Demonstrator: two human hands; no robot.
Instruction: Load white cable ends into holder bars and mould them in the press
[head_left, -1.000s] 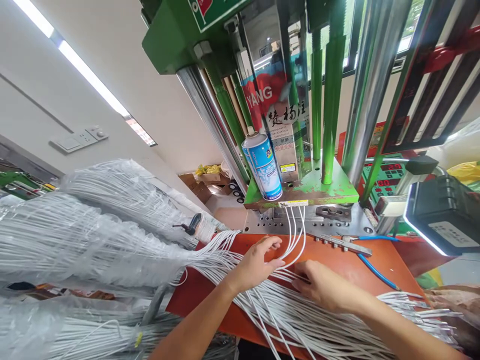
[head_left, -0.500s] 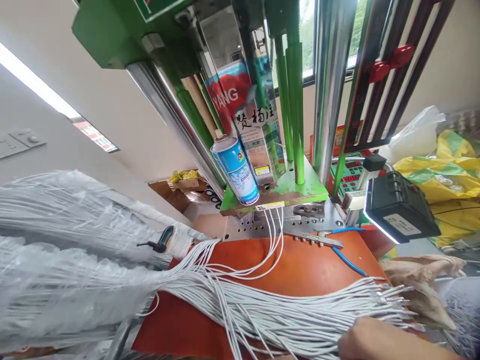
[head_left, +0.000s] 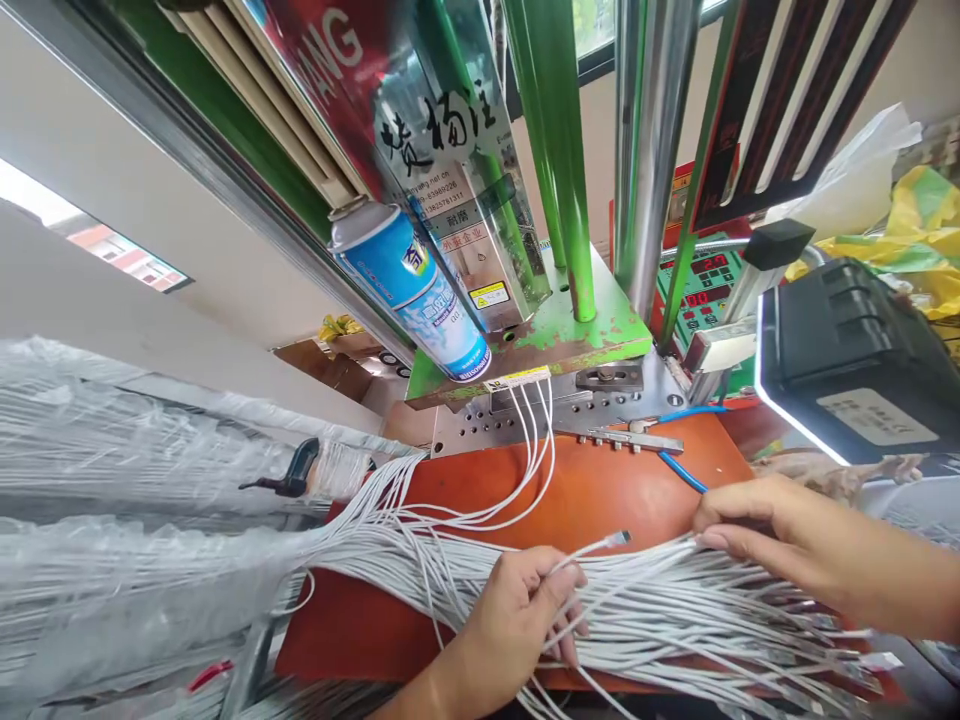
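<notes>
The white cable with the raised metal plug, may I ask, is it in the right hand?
No, the white cable with the raised metal plug is in the left hand.

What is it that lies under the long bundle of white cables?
An orange-brown board lies under the white cables; it shows bare above them and at lower left in the picture. The board's middle, and anything else beneath, cannot be seen.

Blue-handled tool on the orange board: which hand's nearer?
Right. The right hand is close by the end of the blue-handled tool's lower handle; the left hand is farther off, to its left and nearer the camera.
</notes>
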